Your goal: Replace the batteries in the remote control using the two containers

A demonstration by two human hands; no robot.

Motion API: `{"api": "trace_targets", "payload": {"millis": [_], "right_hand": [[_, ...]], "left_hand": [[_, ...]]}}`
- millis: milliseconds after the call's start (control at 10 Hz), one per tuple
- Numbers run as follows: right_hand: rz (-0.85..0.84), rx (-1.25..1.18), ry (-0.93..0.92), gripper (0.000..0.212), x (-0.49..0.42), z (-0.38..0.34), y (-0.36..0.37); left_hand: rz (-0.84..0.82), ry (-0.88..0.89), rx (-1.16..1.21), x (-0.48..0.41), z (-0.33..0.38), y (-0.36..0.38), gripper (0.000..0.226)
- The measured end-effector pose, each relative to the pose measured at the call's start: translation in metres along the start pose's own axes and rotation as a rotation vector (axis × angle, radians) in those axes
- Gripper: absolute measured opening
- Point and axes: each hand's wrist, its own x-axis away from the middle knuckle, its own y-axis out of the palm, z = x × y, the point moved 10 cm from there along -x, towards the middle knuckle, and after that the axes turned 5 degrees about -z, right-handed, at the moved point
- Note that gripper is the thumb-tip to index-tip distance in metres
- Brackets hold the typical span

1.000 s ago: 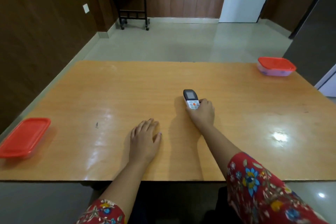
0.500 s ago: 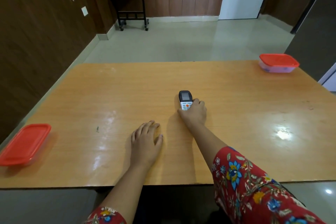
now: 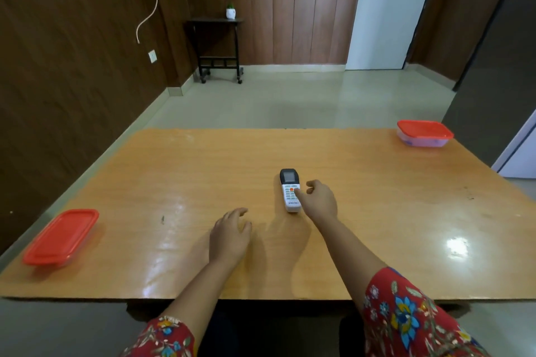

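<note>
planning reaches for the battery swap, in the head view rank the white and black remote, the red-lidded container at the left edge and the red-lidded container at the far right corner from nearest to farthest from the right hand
1. White and black remote: under the right hand, fingertips on it, mid-table.
2. Red-lidded container at the far right corner: ahead and to the right.
3. Red-lidded container at the left edge: across the table, beyond the left hand.

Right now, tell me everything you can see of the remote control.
The remote control is a slim white plastic bar with a dark grey top holding a small screen, rows of pale buttons and one orange button. It lies flat, face up, mid-table, pointing away. The right hand touches its right edge, fingers open; the left hand stays clear.
</note>
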Motion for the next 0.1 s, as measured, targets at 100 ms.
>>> {"api": "trace_targets", "payload": {"millis": [100], "right_hand": [[0.034, -0.127, -0.012, 0.034, 0.0136, -0.0039, -0.0321]], "left_hand": [[0.036, 0.003, 0.121, 0.0073, 0.0312, -0.0186, 0.032]]}}
